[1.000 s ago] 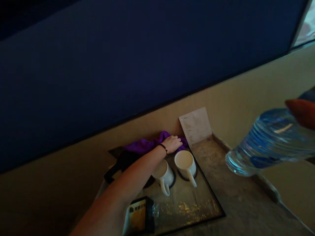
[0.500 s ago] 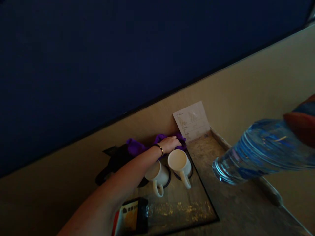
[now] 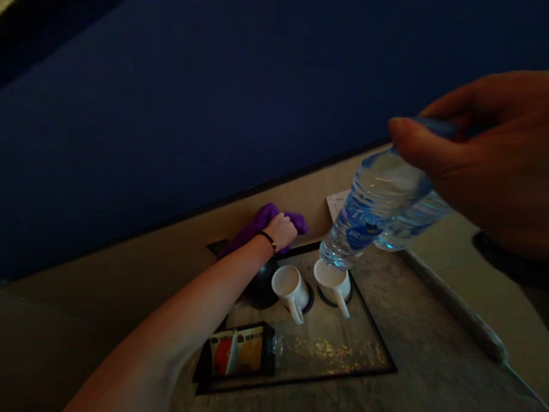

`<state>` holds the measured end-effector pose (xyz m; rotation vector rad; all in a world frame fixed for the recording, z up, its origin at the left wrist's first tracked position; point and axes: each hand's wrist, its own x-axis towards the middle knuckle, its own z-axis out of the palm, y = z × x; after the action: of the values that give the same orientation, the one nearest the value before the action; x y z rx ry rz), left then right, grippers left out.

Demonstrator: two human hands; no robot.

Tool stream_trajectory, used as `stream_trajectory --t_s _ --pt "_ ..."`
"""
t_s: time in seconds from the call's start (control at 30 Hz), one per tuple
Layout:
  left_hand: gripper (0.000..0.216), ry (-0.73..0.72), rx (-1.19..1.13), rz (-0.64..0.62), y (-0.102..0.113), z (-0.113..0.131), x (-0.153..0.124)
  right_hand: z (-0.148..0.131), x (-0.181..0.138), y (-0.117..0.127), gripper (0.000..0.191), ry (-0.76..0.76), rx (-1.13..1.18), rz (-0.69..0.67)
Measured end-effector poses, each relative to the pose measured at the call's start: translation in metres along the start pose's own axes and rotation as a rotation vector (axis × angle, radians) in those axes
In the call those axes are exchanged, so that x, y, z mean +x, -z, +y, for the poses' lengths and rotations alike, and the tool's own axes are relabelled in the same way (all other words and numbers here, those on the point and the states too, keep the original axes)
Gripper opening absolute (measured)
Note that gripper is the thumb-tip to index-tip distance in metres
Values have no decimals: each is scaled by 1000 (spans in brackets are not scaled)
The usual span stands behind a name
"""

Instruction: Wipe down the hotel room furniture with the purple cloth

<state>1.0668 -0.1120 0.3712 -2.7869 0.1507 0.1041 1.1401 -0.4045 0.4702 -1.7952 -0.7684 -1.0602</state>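
Note:
My left hand [image 3: 281,230] is closed on a purple cloth [image 3: 265,215], lifted near the wall behind two white mugs. My right hand [image 3: 484,154] grips two clear plastic water bottles by their tops; the nearer bottle [image 3: 358,220] has a blue label, and the other bottle [image 3: 412,226] is partly behind it. Both bottles tilt down toward the left. The right-hand mug [image 3: 337,283] is partly overlapped by the nearer bottle's base; I cannot tell whether they touch. The left-hand mug [image 3: 291,286] stands beside it, each mug on a dark coaster.
A dark-edged tray [image 3: 317,332] carries the mugs and a small black box [image 3: 268,349] with red and yellow packets. A round black object [image 3: 261,286], partly behind my left arm, is next to the mugs. A printed card [image 3: 337,203] leans on the wall. The grey counter [image 3: 429,343] extends right.
My left hand has raised the purple cloth and drawn it leftward, away from the card. My right hand has come further into view, bringing the bottles left over the tray's right side.

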Motion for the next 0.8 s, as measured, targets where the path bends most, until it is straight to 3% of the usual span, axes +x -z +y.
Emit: stream_trajectory --t_s 0.17,0.27,0.4,0.53,0.67,0.8 --pt "24 246 333 44 83 -46 -81 -46 20 -65 34 109 212 74" --pt "24 380 358 114 100 -69 -147 -61 6 -110 31 67 286 -3" --pt "36 468 322 134 81 -85 -223 -63 -27 -161 30 -19 235 -190" --pt "54 504 295 165 52 -90 -275 -51 -44 -186 32 -121 135 -217" --pt "58 559 251 167 36 -91 -302 -45 -40 -193 37 -164 -21 -268" --pt "56 583 198 148 31 -90 -304 -49 -47 -200 38 -138 -153 -394"
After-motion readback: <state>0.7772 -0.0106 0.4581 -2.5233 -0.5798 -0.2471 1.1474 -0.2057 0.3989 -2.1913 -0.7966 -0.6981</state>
